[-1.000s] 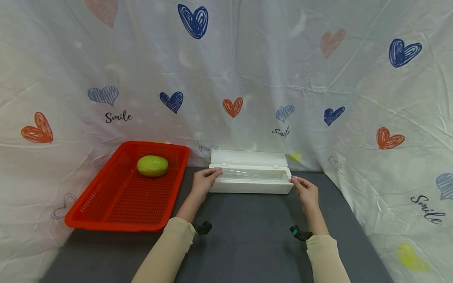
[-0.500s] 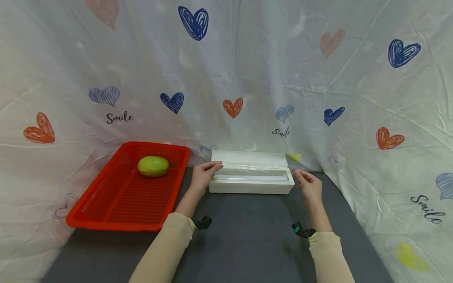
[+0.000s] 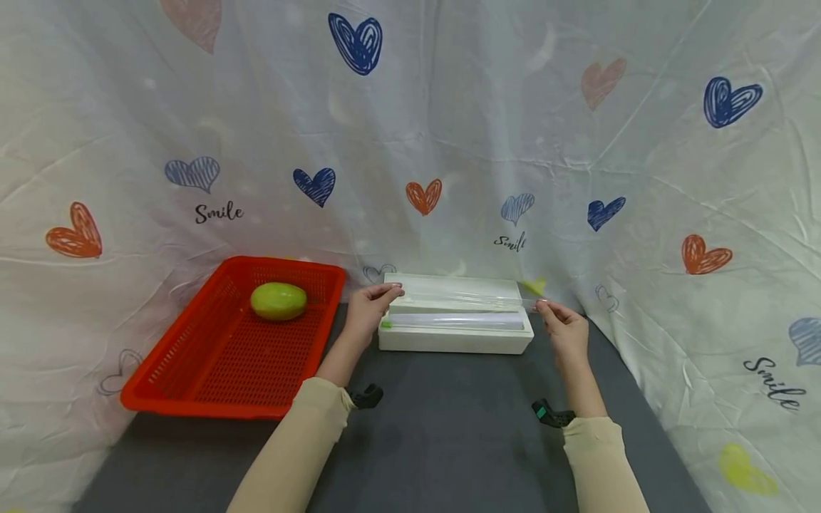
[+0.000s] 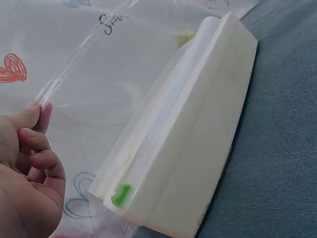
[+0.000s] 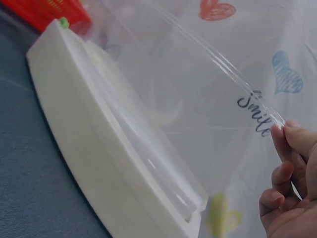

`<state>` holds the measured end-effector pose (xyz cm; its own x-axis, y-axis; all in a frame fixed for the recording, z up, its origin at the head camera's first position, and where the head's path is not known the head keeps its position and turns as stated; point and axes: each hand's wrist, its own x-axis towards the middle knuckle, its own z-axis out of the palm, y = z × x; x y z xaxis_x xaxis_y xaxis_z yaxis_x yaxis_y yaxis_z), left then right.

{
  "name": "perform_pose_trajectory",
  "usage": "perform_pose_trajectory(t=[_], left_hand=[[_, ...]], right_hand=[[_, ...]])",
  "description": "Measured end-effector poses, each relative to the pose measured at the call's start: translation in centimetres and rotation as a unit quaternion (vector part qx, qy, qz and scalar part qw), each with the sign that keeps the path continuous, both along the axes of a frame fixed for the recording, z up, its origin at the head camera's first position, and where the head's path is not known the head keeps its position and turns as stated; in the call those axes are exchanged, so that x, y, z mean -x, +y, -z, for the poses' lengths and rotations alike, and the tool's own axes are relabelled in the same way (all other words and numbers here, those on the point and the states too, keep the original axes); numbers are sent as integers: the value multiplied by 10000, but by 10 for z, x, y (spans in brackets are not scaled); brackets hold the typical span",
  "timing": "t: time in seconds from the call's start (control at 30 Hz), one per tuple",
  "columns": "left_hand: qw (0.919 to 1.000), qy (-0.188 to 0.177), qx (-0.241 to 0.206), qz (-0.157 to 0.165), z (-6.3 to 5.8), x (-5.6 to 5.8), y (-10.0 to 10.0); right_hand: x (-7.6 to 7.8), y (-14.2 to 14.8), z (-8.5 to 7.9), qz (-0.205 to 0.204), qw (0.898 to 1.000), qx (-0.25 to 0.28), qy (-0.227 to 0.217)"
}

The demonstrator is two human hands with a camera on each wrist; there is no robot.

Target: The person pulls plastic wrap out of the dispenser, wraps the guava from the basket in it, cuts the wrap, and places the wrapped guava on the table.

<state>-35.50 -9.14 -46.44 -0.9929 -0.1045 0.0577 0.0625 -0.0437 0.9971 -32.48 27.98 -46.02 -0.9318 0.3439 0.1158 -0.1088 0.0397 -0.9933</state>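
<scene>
A sheet of clear plastic wrap (image 3: 465, 296) is stretched between my two hands, above a white wrap dispenser box (image 3: 455, 343). One corner is pinched between thumb and forefinger of my left hand (image 3: 367, 312). My right hand (image 3: 567, 333) pinches the other corner, above the box's right end. In both wrist views the edge of the wrap (image 4: 74, 62) is bunched into a taut strand. Inside the box lies the roll of wrap (image 3: 455, 320), uncovered, with the lid (image 3: 449, 285) tipped back. A small green piece (image 4: 121, 195) sits at the box's left end.
Left of the box stands a red perforated basket (image 3: 212, 411), with a green oval fruit (image 3: 279, 301) inside. Everything rests on a dark grey tabletop (image 3: 449, 427). A white curtain printed with hearts (image 3: 423, 235) hangs close behind the box.
Both hands have risen, pulling the wrap up out of the box over the lid. The roll now shows uncovered. The right hand has also shifted slightly right. The basket and fruit stay put.
</scene>
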Motion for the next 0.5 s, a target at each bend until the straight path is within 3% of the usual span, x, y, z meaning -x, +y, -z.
perform_pose_trajectory(t=[0.23, 0.5], left_hand=[[9999, -94, 49, 66, -10, 3, 1], [9998, 69, 85, 142, -22, 3, 1]], right_hand=[[0, 2, -3, 52, 9999, 53, 69], [-1, 3, -10, 89, 9990, 239, 356]])
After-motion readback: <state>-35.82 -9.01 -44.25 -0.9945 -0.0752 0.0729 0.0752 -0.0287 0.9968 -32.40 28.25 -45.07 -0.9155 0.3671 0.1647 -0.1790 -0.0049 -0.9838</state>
